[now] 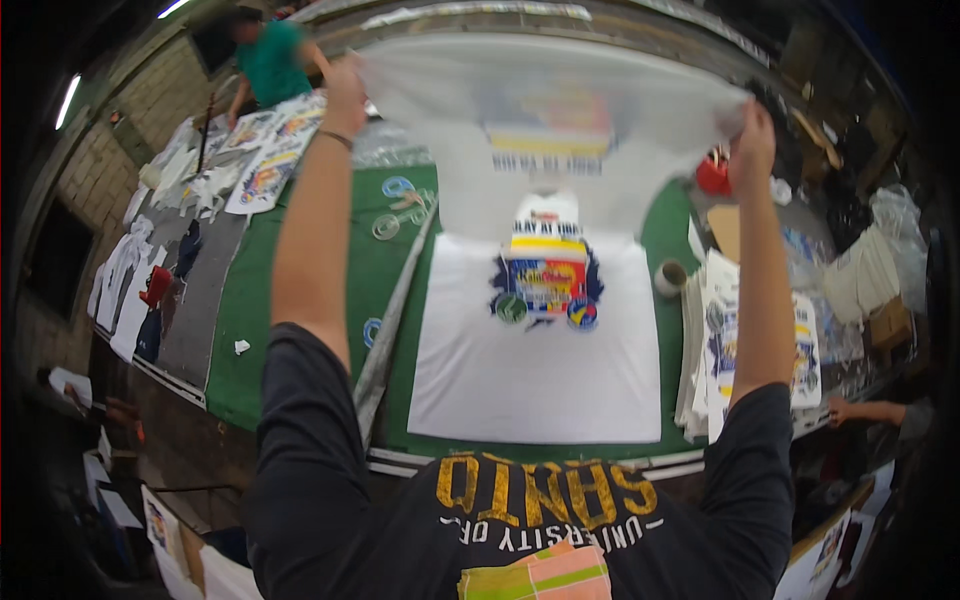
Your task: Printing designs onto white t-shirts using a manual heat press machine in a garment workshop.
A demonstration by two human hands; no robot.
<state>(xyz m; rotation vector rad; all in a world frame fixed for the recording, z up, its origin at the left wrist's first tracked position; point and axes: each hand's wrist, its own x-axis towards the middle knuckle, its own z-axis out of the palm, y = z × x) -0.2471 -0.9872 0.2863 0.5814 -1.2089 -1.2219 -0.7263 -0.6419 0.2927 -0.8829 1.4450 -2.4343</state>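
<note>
Both my arms are stretched out over a green-topped table [300,300]. My left hand [345,88] and my right hand [752,135] each grip a top corner of a white printed T-shirt [470,110] and hold it up, spread wide and blurred by motion. Below it a second white T-shirt [540,370] lies flat on the table, with a colourful print [547,280] on its chest. The lifted shirt hides the flat shirt's collar end.
A stack of printed white sheets [715,350] sits right of the flat shirt, beside a tape roll [670,278] and a red object [714,176]. A long grey ruler [392,310] lies left. Printed sheets [268,165] cover the far left table, where a person in green [272,60] stands.
</note>
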